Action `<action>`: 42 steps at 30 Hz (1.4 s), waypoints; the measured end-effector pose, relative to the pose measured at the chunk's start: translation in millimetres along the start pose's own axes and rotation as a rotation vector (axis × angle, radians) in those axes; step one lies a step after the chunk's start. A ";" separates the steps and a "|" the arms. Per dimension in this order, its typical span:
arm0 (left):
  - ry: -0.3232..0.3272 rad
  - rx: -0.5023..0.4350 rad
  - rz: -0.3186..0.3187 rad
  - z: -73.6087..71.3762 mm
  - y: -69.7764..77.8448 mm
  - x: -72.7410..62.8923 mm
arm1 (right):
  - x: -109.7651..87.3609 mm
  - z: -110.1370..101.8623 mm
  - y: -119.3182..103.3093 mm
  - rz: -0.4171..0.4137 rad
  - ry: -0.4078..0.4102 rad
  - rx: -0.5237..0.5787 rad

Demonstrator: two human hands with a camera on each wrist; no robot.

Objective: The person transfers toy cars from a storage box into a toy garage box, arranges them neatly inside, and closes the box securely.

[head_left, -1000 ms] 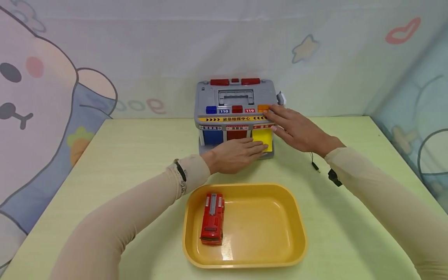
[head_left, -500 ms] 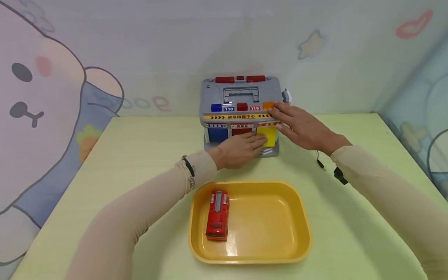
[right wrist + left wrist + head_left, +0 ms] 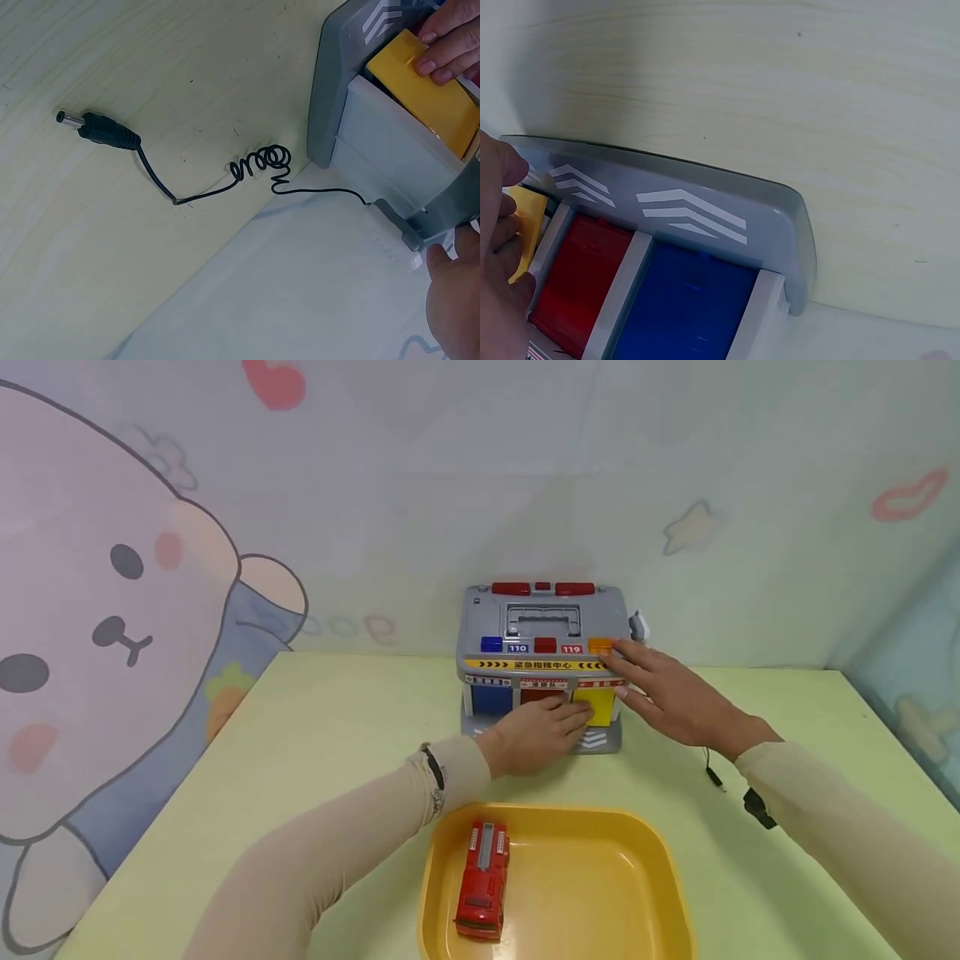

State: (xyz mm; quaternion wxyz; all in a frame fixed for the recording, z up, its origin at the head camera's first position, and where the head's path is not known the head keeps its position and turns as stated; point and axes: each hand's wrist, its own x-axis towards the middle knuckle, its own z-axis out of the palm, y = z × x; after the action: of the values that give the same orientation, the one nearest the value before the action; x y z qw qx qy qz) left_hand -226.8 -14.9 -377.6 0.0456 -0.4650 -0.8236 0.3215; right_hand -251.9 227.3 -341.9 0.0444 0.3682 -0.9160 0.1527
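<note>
A grey toy rescue station (image 3: pixel 487 614) stands on the table against the back wall. Across its front are a blue door (image 3: pixel 686 300), a red door (image 3: pixel 585 277) and a yellow door (image 3: pixel 602 708). My left hand (image 3: pixel 534 737) reaches over the front with straight fingers, their tips against the yellow door. In the right wrist view that door leans a little out of its frame. My right hand (image 3: pixel 678 697) lies at the station's upper right corner, fingers extended and fingertips at the orange button (image 3: pixel 600 645). Part of the red door is hidden behind the left hand in the head view.
Nearer the person, a yellow tray (image 3: pixel 555 810) holds a red toy fire truck (image 3: pixel 483 885) along its left side. A thin black cord with a plug (image 3: pixel 109 131) trails from the station's right side. A white handset (image 3: pixel 640 627) hangs on that side.
The yellow door has swung inward and up, and the white arrows below it show now. My left fingers have moved up with it. The right hand stays in place; the head view has shifted.
</note>
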 end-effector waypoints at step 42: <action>-0.059 0.169 -0.089 15.8 -15.9 2.3 | 31.9 4.6 7.0 0.004 0.032 0.022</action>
State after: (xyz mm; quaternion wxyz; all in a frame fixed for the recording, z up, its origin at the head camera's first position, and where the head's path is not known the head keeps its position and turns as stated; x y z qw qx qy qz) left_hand -245.7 -26.5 -381.6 0.0746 -0.4130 -0.8142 0.4012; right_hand -279.7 209.6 -341.8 0.0547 0.3646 -0.9141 0.1688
